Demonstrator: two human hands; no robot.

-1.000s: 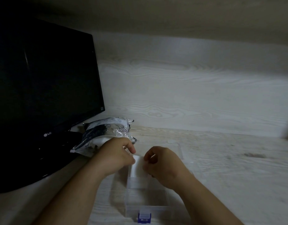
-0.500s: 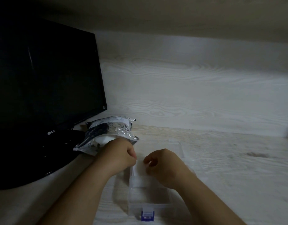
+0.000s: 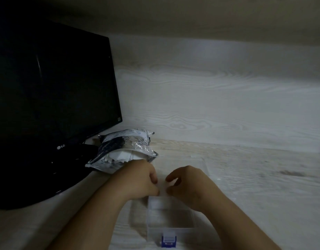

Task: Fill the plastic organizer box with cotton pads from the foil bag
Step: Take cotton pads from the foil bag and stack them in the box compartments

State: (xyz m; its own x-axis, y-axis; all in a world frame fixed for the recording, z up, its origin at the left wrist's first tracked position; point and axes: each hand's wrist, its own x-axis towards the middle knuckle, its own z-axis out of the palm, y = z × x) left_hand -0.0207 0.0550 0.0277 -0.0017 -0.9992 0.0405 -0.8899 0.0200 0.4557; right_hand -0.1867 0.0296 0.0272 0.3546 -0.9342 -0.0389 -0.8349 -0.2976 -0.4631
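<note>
- Foil bag [image 3: 126,145] is located left of centre on the tabletop [image 3: 254,186]. It lies against the foot of a black monitor [image 3: 53,98], which occupies the far left of the view. The mouth of the bag is turned toward the person, and white cotton pads [image 3: 122,156] are exposed inside it.
- Left hand [image 3: 139,179] is positioned just in front of the bag's mouth, over the far left corner of the box. Its fingers are curled inward and the thumb is brought close to the fingertips. A pale strip is visible at the fingertips, but it cannot be told whether a pad is pinched there, as the area is blurred.
- Plastic organizer box [image 3: 171,222] is placed on the tabletop at bottom centre, below and between the two hands. It is made of clear plastic and is open at the top. A blue latch [image 3: 168,241] is fitted to the wall nearest the person. The near compartment is seen through to the tabletop. The far end is partly covered by both hands, and a paler patch there cannot be identified.
- Right hand [image 3: 189,184] is held over the far right part of the box, facing the left hand, with the fingertips of the two hands near each other. Its fingers are curled and its thumb is bent toward them. Whether anything is gripped cannot be told.
- Back panel [image 3: 218,98], of pale wood grain, is seen behind the tabletop from the centre to the right edge.
</note>
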